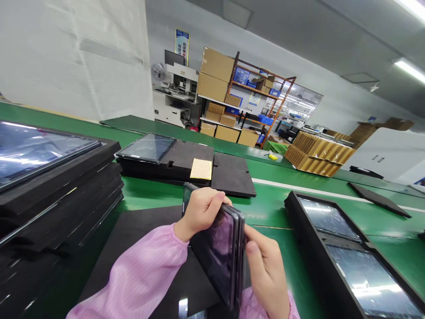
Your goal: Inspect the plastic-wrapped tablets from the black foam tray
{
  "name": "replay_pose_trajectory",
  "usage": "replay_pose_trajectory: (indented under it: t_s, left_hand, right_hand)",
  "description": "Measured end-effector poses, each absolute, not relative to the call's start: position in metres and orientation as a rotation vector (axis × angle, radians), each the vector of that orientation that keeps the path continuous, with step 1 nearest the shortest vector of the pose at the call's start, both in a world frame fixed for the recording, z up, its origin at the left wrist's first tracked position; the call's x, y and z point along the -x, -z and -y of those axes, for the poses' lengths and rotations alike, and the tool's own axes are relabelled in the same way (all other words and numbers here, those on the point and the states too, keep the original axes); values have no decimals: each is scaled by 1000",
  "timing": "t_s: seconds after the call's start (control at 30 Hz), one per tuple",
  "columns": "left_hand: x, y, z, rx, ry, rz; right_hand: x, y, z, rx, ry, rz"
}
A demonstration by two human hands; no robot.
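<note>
Two or more flat dark display panels [221, 248] stand on edge, face to face, in front of me. My left hand [204, 208] is closed over their top edge, its fingers partly hidden behind them. On the right side, my right hand [267, 268] holds the panels' edge with thumb and fingers. Beneath lies a black foam sheet [133, 239], with a shiny surface showing at its lower edge. Both of my sleeves are pink.
Stacked black foam trays [66, 199] with a screen on top stand left. Another foam tray [300, 235] holds two screens at right. Behind are a panel [148, 147], a sticker sheet [201, 169] and a foam slab [232, 175] on the green bench [268, 210].
</note>
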State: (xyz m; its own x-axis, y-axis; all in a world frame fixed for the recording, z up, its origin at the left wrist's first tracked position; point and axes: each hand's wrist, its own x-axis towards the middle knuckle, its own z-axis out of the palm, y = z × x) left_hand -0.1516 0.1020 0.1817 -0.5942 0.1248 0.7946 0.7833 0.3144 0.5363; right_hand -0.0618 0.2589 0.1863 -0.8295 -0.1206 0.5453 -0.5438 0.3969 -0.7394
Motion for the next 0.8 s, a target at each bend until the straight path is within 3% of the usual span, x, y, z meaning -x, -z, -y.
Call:
replay_pose_trajectory:
  t_s: [0.17,0.3,0.4,0.63,0.8]
  left_hand:
    - [154,-158,-98,541,1396,1722]
    - [171,-114,-82,-335,1732,1600]
    - [183,-99,-71,-420,1957,1700]
    - [217,-147,-58,-250,2054,1658]
    - [231,-164,-46,-97,1956,1581]
  right_hand:
    - [57,-185,-247,-381,-1275,2393]
    - [53,-182,-239,-347,-1213,2427]
    - [47,-179,-232,-355,-1171,2414]
    - [39,-167,-222,-491,-1405,2547]
    - [56,-173,-224,-521,-1221,2996]
